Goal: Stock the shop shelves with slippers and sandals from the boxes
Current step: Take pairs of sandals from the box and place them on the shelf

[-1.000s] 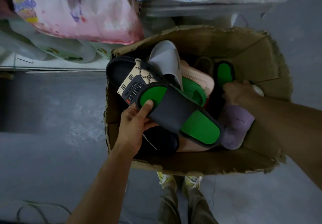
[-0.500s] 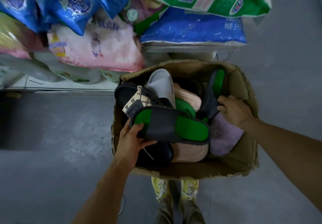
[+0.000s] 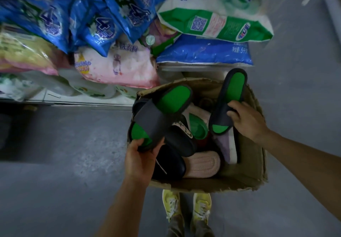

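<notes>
A worn cardboard box (image 3: pixel 245 179) stands on the floor, filled with several slippers. My left hand (image 3: pixel 141 158) grips the heel end of a black slide with a green footbed (image 3: pixel 162 113), lifted over the box's left side. My right hand (image 3: pixel 247 119) holds the matching black and green slide (image 3: pixel 229 100) by its strap, raised above the box's right side. Still in the box lie a pink ribbed slipper (image 3: pixel 202 164), a purple one (image 3: pixel 226 145), a black one (image 3: pixel 171 164), another green-soled one (image 3: pixel 196 126) and a patterned black slide (image 3: pixel 181 135).
A low shelf (image 3: pixel 77 99) behind the box holds blue (image 3: pixel 103 24), pink (image 3: pixel 118 65) and green-white (image 3: pixel 215 22) bags of washing powder. Grey concrete floor (image 3: pixel 64 163) spreads to the left and right. My yellow shoes (image 3: pixel 186 205) stand just below the box.
My right hand pulled the second green slide out of the box and raised it. My left hand turned its slide more upright and lifted it. The view tilted up toward the shelf.
</notes>
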A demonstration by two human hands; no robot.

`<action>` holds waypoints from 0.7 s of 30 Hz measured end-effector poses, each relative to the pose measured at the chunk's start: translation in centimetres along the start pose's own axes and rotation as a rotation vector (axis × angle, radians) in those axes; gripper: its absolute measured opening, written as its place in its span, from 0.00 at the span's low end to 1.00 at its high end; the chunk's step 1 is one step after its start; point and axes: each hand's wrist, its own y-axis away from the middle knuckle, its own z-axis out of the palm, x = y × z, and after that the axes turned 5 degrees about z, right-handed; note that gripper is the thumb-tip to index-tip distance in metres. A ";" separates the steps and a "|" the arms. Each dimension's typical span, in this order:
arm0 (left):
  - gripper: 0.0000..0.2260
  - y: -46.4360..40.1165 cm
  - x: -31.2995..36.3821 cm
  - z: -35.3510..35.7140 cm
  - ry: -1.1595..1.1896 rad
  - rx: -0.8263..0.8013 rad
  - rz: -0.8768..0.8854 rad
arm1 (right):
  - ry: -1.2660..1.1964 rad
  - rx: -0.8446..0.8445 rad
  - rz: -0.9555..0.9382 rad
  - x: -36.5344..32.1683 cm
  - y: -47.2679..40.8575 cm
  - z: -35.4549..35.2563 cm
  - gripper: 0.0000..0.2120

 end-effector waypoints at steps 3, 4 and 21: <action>0.23 -0.2 0.1 0.7 -0.035 0.069 -0.005 | -0.101 -0.019 -0.003 -1.4 -0.1 -0.6 0.07; 0.22 -0.4 -0.1 0.8 -0.081 0.096 -0.006 | -0.128 -0.034 -0.013 -1.9 -0.2 -0.8 0.07; 0.11 -1.8 2.5 0.0 -0.654 0.057 -0.042 | -0.204 -0.459 -0.005 -13.4 -2.0 1.6 0.10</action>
